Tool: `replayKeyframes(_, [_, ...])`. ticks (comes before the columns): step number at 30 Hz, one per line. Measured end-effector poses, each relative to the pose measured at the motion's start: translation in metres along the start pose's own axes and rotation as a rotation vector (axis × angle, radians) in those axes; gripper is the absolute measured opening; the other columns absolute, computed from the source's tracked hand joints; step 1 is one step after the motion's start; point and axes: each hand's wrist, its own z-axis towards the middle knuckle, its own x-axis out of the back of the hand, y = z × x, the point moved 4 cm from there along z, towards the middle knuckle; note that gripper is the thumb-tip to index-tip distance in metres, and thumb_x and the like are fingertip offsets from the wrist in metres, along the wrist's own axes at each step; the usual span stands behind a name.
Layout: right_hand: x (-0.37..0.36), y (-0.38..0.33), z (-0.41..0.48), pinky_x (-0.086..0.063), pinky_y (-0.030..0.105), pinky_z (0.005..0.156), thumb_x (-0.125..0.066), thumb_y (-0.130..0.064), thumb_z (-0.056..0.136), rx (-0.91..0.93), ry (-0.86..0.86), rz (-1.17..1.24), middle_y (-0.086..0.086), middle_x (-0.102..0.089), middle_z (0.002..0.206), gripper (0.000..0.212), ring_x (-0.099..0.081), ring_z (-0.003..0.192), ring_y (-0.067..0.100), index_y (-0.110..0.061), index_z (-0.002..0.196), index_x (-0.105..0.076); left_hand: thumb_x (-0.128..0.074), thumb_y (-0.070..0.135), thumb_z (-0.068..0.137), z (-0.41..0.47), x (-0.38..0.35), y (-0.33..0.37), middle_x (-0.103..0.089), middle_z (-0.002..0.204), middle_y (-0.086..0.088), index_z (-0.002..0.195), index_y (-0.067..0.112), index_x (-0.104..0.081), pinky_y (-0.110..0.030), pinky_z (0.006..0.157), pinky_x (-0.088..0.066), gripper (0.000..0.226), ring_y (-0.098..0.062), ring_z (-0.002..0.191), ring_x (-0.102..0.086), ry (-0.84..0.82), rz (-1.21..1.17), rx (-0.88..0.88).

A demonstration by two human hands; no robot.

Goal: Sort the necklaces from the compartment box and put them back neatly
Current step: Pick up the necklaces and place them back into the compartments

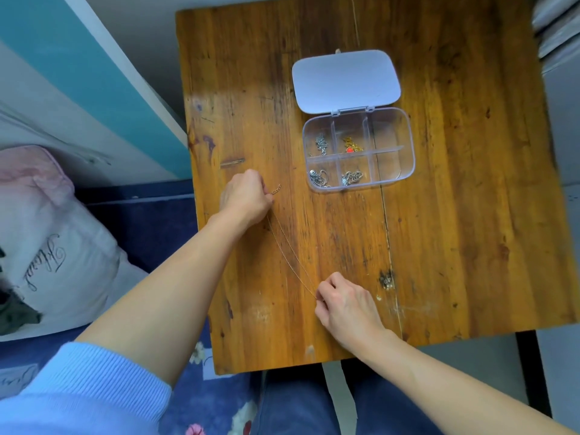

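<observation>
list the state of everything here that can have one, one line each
box: open, on the table
lid: flipped back, lying flat
chain: stretched out between both hands over the table
left hand: pinching the chain's clasp end
right hand: pinching the chain's other end
left four compartments: each holds a bunched necklace
right two compartments: look empty or nearly so

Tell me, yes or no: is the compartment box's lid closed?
No, the lid is flipped open and lies flat on the table behind the compartment box, leaving its compartments exposed.
</observation>
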Motion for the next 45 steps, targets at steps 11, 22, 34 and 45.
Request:
replayKeyframes(11, [0.038, 0.071, -0.009, -0.049, 0.023, 0.07, -0.064, -0.008, 0.088, -0.281, 0.092, 0.366, -0.004, -0.059, 0.092, 0.012, -0.058, 0.081, 0.012, -0.014, 0.093, -0.074, -0.068, -0.004, 0.081, -0.037, 0.012, 0.078, -0.065, 0.066, -0.015, 0.082, -0.007, -0.063, -0.027, 0.044, -0.05, 0.006, -0.018, 0.049, -0.063, 0.03, -0.797, -0.034])
replayKeyframes(22, [0.141, 0.248, -0.06, -0.054, 0.026, 0.072, -0.072, -0.007, 0.084, -0.6, 0.503, 0.698, -0.002, -0.07, 0.085, 0.016, -0.067, 0.08, 0.015, -0.017, 0.096, -0.067, -0.065, -0.004, 0.082, -0.009, -0.05, 0.266, -0.071, 0.077, -0.012, 0.08, 0.006, -0.074, -0.035, 0.067, -0.062, 0.013, -0.021, 0.067, -0.072, 0.061, -0.577, -0.281])
replayKeyframes(34, [0.137, 0.328, -0.088, -0.053, 0.028, 0.06, -0.073, -0.024, 0.083, -0.747, 0.307, 0.478, -0.013, -0.065, 0.073, 0.009, -0.063, 0.069, 0.009, -0.023, 0.09, -0.069, -0.055, -0.003, 0.085, 0.012, -0.164, 0.395, -0.072, 0.096, -0.009, 0.092, 0.01, -0.074, -0.028, 0.074, -0.053, 0.023, -0.022, 0.089, -0.066, 0.096, -0.077, -0.523])
replayKeyframes(45, [0.137, 0.337, -0.096, -0.047, 0.031, 0.063, -0.071, -0.039, 0.081, -0.628, 0.249, 0.174, -0.007, -0.059, 0.103, 0.028, -0.06, 0.095, 0.017, -0.028, 0.106, -0.063, -0.057, -0.002, 0.086, 0.008, -0.18, 0.4, -0.06, 0.1, -0.012, 0.093, 0.005, -0.07, -0.03, 0.071, -0.047, 0.016, -0.029, 0.087, -0.062, 0.076, 0.043, -0.627])
